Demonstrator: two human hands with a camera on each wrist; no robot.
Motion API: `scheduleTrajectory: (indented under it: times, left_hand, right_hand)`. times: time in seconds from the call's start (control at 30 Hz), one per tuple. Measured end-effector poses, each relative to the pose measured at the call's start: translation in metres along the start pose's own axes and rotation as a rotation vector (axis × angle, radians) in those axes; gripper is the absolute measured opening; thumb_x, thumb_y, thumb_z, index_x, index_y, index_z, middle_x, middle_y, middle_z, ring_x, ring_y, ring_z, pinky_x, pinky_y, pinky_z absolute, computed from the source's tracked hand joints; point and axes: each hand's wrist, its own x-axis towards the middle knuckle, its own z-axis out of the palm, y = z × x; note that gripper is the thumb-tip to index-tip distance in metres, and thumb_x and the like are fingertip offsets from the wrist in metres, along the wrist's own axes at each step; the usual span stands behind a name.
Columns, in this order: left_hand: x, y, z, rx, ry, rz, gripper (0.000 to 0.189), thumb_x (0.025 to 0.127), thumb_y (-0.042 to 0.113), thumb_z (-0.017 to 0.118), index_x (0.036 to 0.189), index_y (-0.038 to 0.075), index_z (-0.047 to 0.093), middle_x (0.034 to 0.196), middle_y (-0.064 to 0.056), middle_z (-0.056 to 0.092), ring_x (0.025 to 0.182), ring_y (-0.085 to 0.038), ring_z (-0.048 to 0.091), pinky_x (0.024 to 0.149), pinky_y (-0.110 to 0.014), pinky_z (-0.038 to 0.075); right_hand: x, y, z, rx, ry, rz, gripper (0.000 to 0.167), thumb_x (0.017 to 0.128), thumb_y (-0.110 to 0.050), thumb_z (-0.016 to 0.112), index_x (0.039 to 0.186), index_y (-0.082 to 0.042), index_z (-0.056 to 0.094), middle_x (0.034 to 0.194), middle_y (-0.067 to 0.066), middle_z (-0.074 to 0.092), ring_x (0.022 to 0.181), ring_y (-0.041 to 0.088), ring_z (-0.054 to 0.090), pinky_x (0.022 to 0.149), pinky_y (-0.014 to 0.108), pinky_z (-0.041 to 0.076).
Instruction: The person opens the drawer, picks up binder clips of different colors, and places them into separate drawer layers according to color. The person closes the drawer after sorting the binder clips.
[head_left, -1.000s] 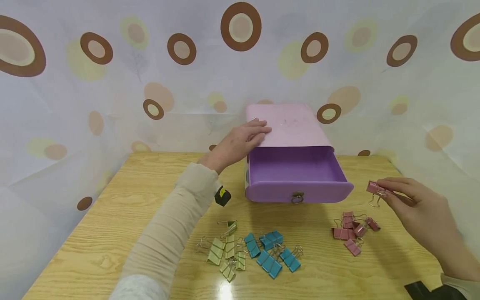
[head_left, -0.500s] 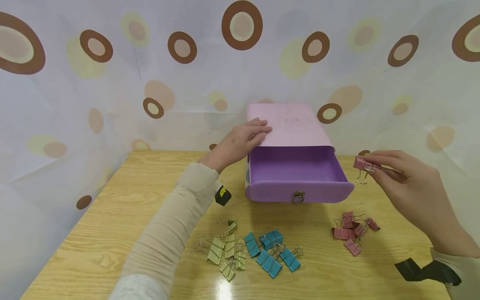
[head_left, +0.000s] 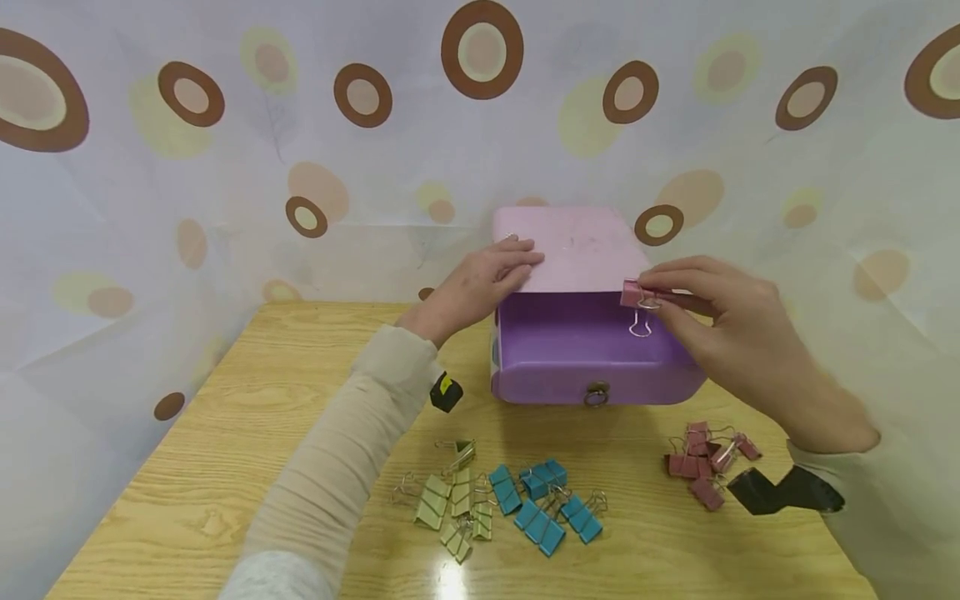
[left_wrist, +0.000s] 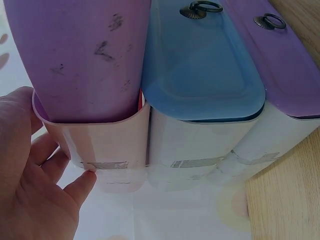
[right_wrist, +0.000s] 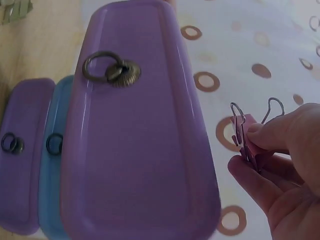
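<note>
Between thumb and fingers, my right hand (head_left: pixel 738 333) pinches a pink binder clip (head_left: pixel 636 293) over the right part of a pulled-out purple drawer (head_left: pixel 570 385). One wire handle of the clip hangs downward; both handles show in the right wrist view. My left hand (head_left: pixel 480 283) rests on the left edge of the pale pink top of the drawer cabinet (head_left: pixel 577 250), fingers extended. The left wrist view shows this hand (left_wrist: pixel 45 170) against the cabinet's rim. The drawer's inside that shows holds nothing; its right side is hidden by my right hand.
Pink binder clips (head_left: pixel 688 465) lie in a pile at the right of the wooden table (head_left: pixel 247 400). Blue binder clips (head_left: pixel 540 525) and yellow-green binder clips (head_left: pixel 431 502) lie in front. Below the pulled-out drawer are a shut blue drawer (left_wrist: pixel 210 60) and another purple drawer (left_wrist: pixel 285 60).
My right hand has carried the pink binder clip up and leftward, from above the pink pile to over the pulled-out drawer. My left hand has stayed on the cabinet top.
</note>
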Motion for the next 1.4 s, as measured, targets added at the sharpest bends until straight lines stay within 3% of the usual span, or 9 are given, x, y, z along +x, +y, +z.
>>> scheduleTrajectory:
  times: [0.3,0.5,0.73,0.97,1.23,1.4]
  left_hand:
    - [0.0,0.001,0.001,0.03,0.001,-0.006,0.039,0.107,0.028,0.045,0.143,0.018,0.054,0.158,0.0,0.04,0.152,-0.014,0.025,0.126,-0.027,0.019]
    - [0.001,0.0,0.002,0.036,0.011,0.004,0.038,0.107,0.026,0.045,0.142,0.017,0.056,0.157,-0.001,0.042,0.152,-0.016,0.027,0.126,-0.027,0.019]
    - [0.001,0.0,0.003,0.045,0.013,0.017,0.038,0.107,0.025,0.045,0.142,0.016,0.055,0.156,-0.002,0.043,0.151,-0.017,0.028,0.126,-0.028,0.02]
    - [0.001,0.0,0.003,0.039,0.013,0.018,0.038,0.107,0.024,0.044,0.142,0.016,0.056,0.157,-0.002,0.043,0.151,-0.017,0.028,0.126,-0.027,0.02]
    - [0.0,0.0,0.001,0.045,0.005,0.012,0.039,0.107,0.027,0.044,0.144,0.017,0.054,0.158,-0.001,0.041,0.152,-0.015,0.026,0.126,-0.028,0.02]
    - [-0.001,0.0,0.001,0.041,0.016,0.02,0.039,0.107,0.026,0.045,0.143,0.017,0.055,0.157,-0.002,0.042,0.151,-0.016,0.027,0.126,-0.028,0.021]
  right_hand:
    - [0.013,-0.007,0.03,-0.058,-0.102,-0.082,0.027,0.084,0.004,0.074,0.106,-0.011,0.075,0.106,-0.002,0.073,0.1,0.007,0.065,0.088,0.003,0.044]
    - [0.016,-0.009,0.044,-0.035,-0.142,-0.083,0.021,0.084,0.004,0.073,0.1,-0.01,0.073,0.099,-0.001,0.074,0.092,0.011,0.068,0.084,0.011,0.052]
    - [0.018,-0.008,0.052,-0.046,-0.238,-0.024,0.014,0.086,0.002,0.072,0.095,-0.009,0.071,0.094,0.001,0.074,0.086,0.013,0.069,0.077,0.032,0.06]
    - [0.022,-0.009,0.053,-0.008,-0.391,0.088,0.005,0.089,-0.007,0.073,0.092,-0.011,0.072,0.093,-0.001,0.074,0.085,0.01,0.071,0.074,0.028,0.061]
    - [0.028,-0.01,0.049,-0.023,-0.559,0.167,0.008,0.094,-0.013,0.067,0.09,-0.018,0.072,0.089,-0.006,0.074,0.09,0.012,0.069,0.086,0.04,0.06]
    - [0.03,-0.008,0.049,-0.03,-0.624,0.195,0.01,0.096,-0.014,0.064,0.092,-0.018,0.072,0.087,-0.006,0.072,0.083,0.011,0.064,0.077,0.034,0.055]
